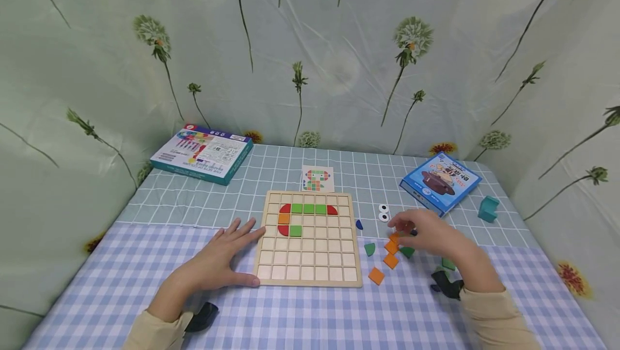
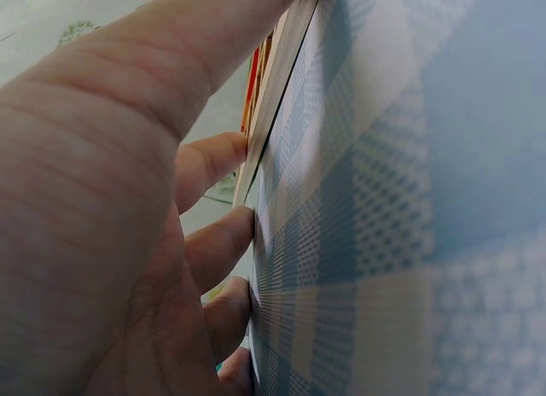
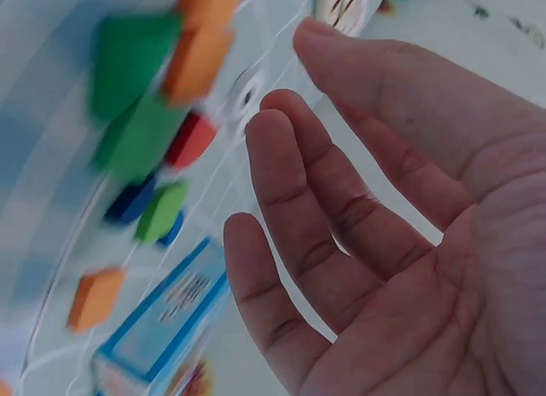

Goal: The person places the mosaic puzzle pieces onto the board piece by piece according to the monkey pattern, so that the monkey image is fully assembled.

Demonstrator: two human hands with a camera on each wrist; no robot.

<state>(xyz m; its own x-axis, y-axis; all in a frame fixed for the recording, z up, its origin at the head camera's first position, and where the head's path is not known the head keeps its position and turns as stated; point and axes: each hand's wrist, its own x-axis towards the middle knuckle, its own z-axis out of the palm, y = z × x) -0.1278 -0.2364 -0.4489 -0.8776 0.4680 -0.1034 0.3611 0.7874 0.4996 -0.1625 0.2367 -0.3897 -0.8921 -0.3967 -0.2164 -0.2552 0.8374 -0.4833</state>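
Head view: left hand [image 1: 220, 258] is lying spread wide, thumb and forefinger touching the wooden grid board [image 1: 307, 258] at its right; right hand [image 1: 426, 234] is hovering beside and partly over orange tiles [image 1: 390, 260]. Left wrist: lower fingertips are resting on checkered cloth [image 2: 375, 191]. Right wrist: loosely bent fingers are standing apart, palm bare, blurred green pieces [image 3: 141, 136] lying beyond the fingertips.

Head pic bright, soft shadows; wrist pics dim, R-cam blocks [image 3: 135, 59] blurry.
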